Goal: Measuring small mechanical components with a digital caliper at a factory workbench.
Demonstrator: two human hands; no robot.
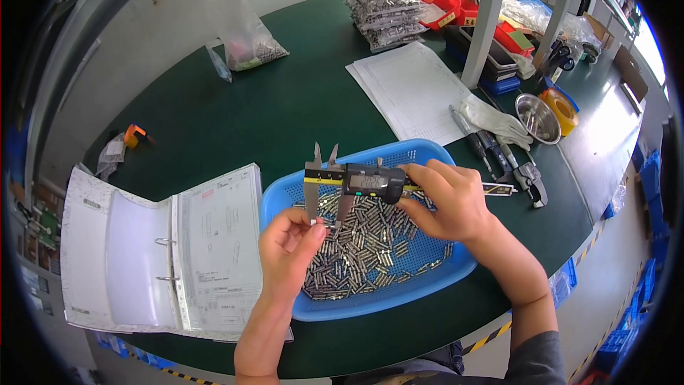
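My right hand [447, 202] grips a digital caliper [363, 183] by its slider body, above a blue perforated basket [427, 151]. My left hand [286, 248] pinches a small metal pin [324, 225] between the caliper's lower jaws. The basket holds several small silver metal pins [370, 246] in a heap under both hands.
An open white ring binder [164, 253] with drawings lies left of the basket. Paper sheets [413, 89], a white glove [499, 122], a second caliper [516, 167], a steel bowl [536, 117] and yellow tape [563, 108] lie right. Bags of parts [385, 14] sit at the back.
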